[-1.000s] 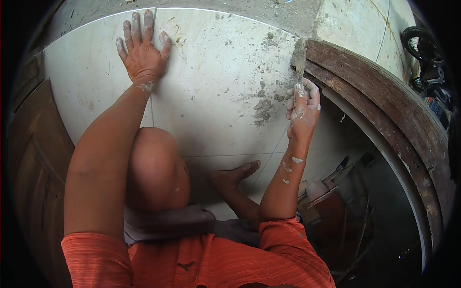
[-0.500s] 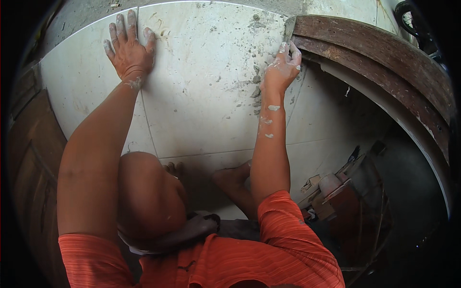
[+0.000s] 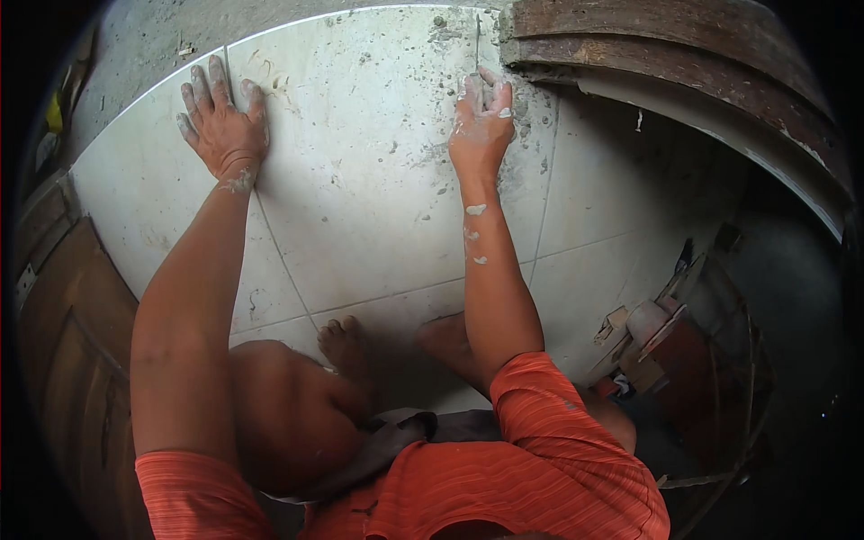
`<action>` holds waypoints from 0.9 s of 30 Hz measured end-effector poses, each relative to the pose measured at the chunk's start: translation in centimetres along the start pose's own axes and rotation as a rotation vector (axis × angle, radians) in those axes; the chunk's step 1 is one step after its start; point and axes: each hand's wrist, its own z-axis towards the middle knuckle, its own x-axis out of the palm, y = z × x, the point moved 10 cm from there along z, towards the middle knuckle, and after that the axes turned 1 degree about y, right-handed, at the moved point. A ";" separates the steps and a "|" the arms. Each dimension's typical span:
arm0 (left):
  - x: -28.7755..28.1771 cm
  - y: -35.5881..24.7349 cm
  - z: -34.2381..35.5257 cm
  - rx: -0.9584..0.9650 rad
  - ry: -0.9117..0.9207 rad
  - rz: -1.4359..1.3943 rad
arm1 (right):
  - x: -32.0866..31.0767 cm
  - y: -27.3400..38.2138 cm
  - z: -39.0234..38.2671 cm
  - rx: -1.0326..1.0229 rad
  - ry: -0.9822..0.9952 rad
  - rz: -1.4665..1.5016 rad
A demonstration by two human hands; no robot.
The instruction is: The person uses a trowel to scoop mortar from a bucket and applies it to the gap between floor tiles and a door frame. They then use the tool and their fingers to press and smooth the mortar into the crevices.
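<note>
My left hand (image 3: 223,130) lies flat with spread fingers on the pale floor tile (image 3: 351,171), beside a joint near its far edge. Grey smears coat its fingertips. My right hand (image 3: 481,121) is closed around a putty knife (image 3: 478,49). Its thin metal blade points away from me and shows nearly edge-on; the handle is mostly hidden in my fingers. Around the right hand, grey mortar spots (image 3: 441,54) are scattered on the tile, close to the end of the brown wooden frame (image 3: 621,54). Dried splashes mark my right forearm.
Rough grey concrete (image 3: 153,45) borders the tile's far edge. A panelled wooden door (image 3: 63,333) stands at the left. Right of my bent legs sits a dim pile of odds and ends (image 3: 648,328). My bare foot (image 3: 342,346) rests on the tiles.
My right hand has moved left with the putty knife, away from the wooden frame's end, and the blade has turned edge-on. My left hand stays flat on the tile; the whole view has shifted.
</note>
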 end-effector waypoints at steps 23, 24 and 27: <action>-0.3 -1.5 0.1 0.013 0.122 0.041 | -2.3 1.7 2.0 -0.085 -0.151 -0.447; -0.2 -1.8 -0.1 0.015 0.128 0.038 | -1.9 2.4 3.3 -0.081 -0.168 -0.443; -0.1 -0.9 0.3 0.010 0.132 0.054 | 1.4 6.5 3.0 -0.208 -0.071 -0.259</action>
